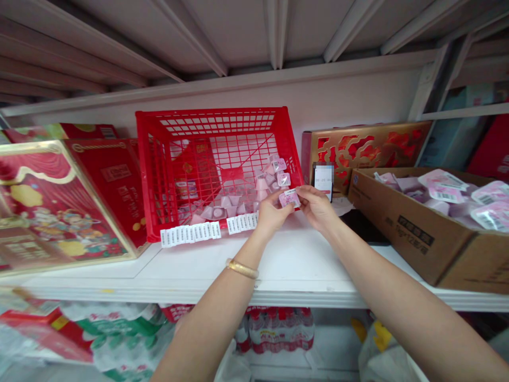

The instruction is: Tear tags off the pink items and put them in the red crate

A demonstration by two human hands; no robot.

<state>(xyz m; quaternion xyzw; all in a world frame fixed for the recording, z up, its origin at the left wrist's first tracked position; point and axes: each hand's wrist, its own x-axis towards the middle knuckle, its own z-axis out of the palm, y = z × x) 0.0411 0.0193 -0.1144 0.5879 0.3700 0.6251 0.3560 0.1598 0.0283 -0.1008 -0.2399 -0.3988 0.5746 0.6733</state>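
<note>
My left hand (272,215), with a gold bangle (242,269) on its wrist, grips a small pink jelly cup (289,199) with a printed film lid. My right hand (317,206) is closed at the lid's right edge, its thumb and fingertips pinching there by a white label strip. Both hands are in front of the right corner of a red plastic basket (292,148). Inside it lie several more pink cups (261,185), some with barcode labels on their lids. Rows of white barcode stickers (191,233) hang along the basket's front rim.
Right of my hands stands an open cardboard box (401,225) of pink cups. A phone (323,180) leans against a gold gift box (366,151), near a black flat object (363,227). Red gift boxes (119,185) stand left. Bottled drinks (278,331) sit below the white shelf (238,273).
</note>
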